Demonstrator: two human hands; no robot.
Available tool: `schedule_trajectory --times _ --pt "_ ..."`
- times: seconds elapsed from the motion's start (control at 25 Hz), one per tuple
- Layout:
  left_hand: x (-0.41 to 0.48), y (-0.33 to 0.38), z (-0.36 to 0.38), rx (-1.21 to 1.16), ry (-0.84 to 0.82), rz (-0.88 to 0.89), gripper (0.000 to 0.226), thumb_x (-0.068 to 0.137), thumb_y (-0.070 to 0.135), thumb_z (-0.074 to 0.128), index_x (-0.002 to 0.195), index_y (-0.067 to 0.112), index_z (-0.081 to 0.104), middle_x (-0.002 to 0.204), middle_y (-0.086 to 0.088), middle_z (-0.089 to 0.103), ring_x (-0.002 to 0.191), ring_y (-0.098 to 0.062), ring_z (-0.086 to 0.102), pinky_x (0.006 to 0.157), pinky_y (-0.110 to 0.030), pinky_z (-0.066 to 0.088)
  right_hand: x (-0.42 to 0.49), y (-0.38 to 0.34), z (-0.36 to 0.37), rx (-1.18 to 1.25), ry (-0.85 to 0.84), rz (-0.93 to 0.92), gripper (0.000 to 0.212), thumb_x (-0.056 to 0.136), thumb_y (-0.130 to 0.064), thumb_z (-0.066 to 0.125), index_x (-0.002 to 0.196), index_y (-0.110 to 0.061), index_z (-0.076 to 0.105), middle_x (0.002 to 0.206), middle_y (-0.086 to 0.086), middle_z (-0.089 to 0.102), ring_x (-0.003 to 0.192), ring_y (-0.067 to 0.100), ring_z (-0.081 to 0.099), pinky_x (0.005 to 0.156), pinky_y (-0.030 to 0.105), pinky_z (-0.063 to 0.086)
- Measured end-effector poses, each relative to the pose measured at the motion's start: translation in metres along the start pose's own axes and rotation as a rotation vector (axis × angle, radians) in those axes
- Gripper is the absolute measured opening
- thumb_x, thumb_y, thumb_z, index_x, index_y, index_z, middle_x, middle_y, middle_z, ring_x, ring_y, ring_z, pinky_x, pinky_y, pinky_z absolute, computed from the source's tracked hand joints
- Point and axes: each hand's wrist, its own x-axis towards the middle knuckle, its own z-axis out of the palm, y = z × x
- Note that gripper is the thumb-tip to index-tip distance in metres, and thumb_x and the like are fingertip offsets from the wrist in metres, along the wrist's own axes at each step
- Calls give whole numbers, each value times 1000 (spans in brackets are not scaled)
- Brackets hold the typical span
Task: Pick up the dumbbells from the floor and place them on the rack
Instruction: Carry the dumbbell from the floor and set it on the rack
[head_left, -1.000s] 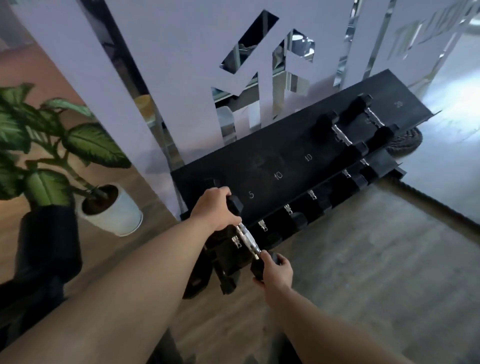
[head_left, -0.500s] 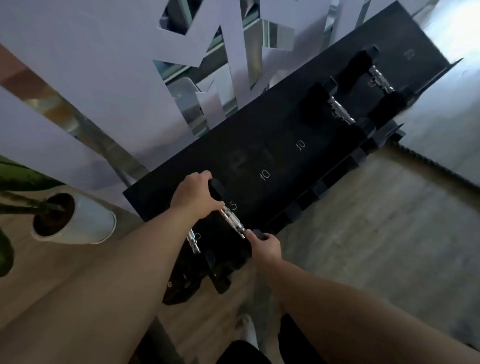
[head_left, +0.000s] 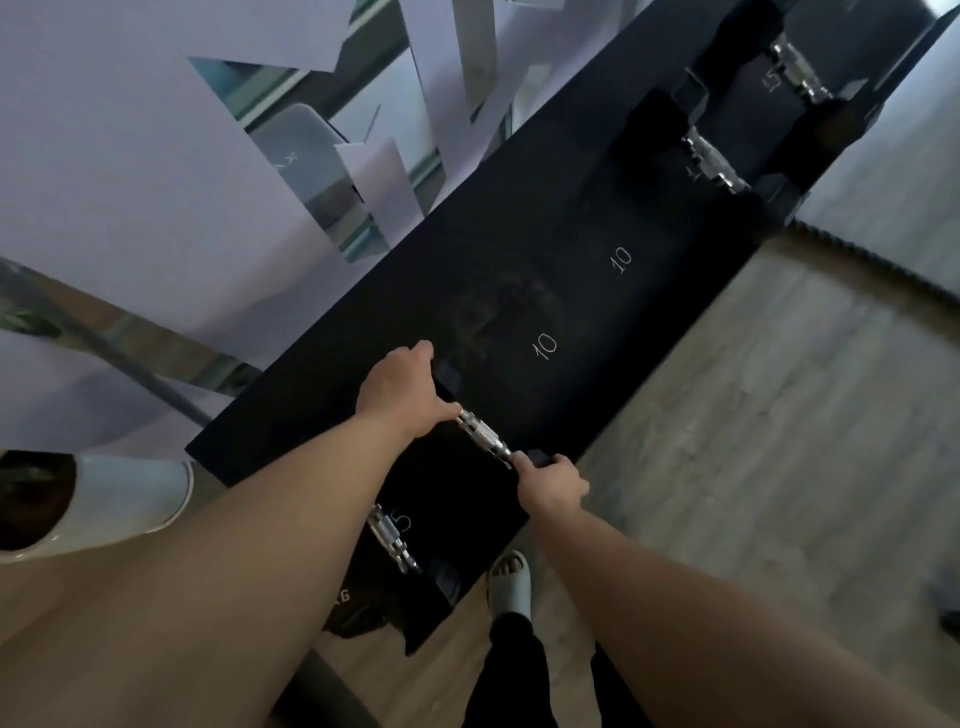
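I see the left hand (head_left: 402, 387) wrapped around one black end of a dumbbell (head_left: 483, 435). The right hand (head_left: 553, 480) grips the other end. Its shiny, bumpy metal bar shows between them. The dumbbell sits low on the flat black rack (head_left: 571, 291), near a second dumbbell (head_left: 390, 538) by a white "5". Beside the rack is gray wood floor (head_left: 753, 415).

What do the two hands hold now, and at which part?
One dumbbell. The left hand grips its far black head and the right hand grips its near head; the metal handle between them is bare.
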Motion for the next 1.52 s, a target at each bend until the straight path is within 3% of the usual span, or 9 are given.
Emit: schedule_trajectory --times 0.12,0.28,0.52,0.72,0.92,1.12,1.24,1.36,1.52 --pt "8 3 23 -36 -14 11 64 75 45 87 123 17 54 116 -7 63 96 -24 61 67 -34 45 3 1 6 24 9 81 68 98 -33 64 156 -14 34 153 16 22 126 37 50 108 36 39" --pt "9 1 36 -42 -30 -1 63 87 42 79 136 13 52 132 -10 61 118 -30 60 84 -41 54 -2 8 15 -91 34 3 64 98 -28 63 155 -20 36 151 14 23 131 39 42 109 37 36" --pt "6 -9 21 41 -157 44 68 95 42 68 151 19 39 145 -7 54 129 -30 53 91 -43 51 -1 2 -10 -412 -142 -106 62 98 -28 59 152 -10 37 150 23 27 132 39 45 111 38 42" --pt "-13 -29 -7 68 -205 78 69 92 49 66 153 28 41 145 -2 54 126 -27 54 94 -44 50 -24 -11 -20 -388 -71 -287 65 94 -40 64 150 -20 40 150 14 33 135 36 40 108 44 41" --pt "-45 -48 -28 62 -128 99 60 89 53 68 142 28 53 138 1 57 118 -23 58 90 -44 53 -44 4 -21 -337 -126 -384 54 91 -42 65 139 -19 53 135 9 54 122 29 54 102 43 49" --pt "-72 -71 -16 96 -199 43 73 86 53 73 148 27 46 146 -3 50 127 -27 52 97 -47 51 -57 44 4 -291 -236 -253 66 86 -52 67 140 -18 49 138 10 50 109 26 62 94 45 57" --pt "-79 -92 3 24 -279 -18 81 83 48 78 151 26 41 148 -5 44 130 -30 47 102 -50 49 -64 69 27 -207 -238 -68 75 79 -61 71 138 -21 48 136 9 48 99 25 60 85 45 60" --pt "-80 -106 15 -67 -241 -45 85 83 36 83 153 26 37 149 -7 43 131 -31 47 106 -51 47 -73 85 54 -144 -231 154 82 71 -66 76 135 -25 47 135 10 48 104 30 57 72 48 63" --pt "-73 -117 27 -93 -221 -15 96 79 30 87 156 26 32 151 -7 45 132 -30 50 107 -50 47 -80 95 94 -111 -241 265 86 67 -64 81 136 -27 43 141 12 40 107 33 53 79 53 61"
